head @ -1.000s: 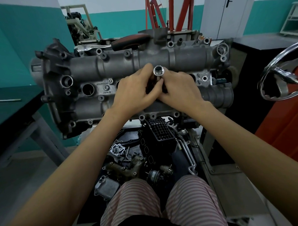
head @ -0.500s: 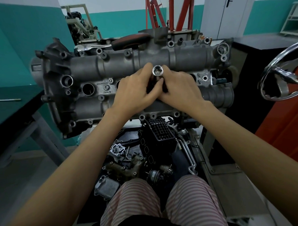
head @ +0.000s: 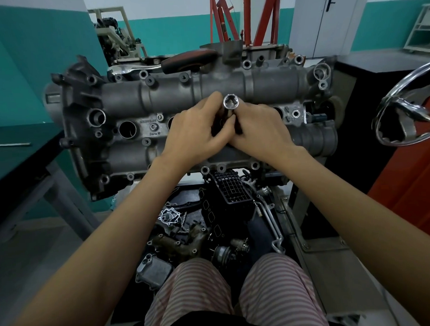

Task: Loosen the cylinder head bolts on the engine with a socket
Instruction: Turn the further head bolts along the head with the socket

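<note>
A grey engine cylinder head [head: 267,85] lies across the view on a stand in front of me. At its middle a chrome socket [head: 231,103] stands with its open end facing me. My left hand [head: 198,131] and my right hand [head: 261,129] meet around the socket, fingers curled on its dark shaft below the chrome end. Several bolts and empty round bores show along the head to the left and right of my hands. What the socket's lower end sits on is hidden by my fingers.
A chrome ratchet with a dark red handle [head: 188,60] lies on the head's far edge. Loose engine parts [head: 211,224] fill the floor below. A green table [head: 16,150] is at the left, a chrome wheel [head: 407,112] at the right, a red hoist frame [head: 248,17] behind.
The socket has shifted very slightly between my fingers; both hands stay in the same place on it.
</note>
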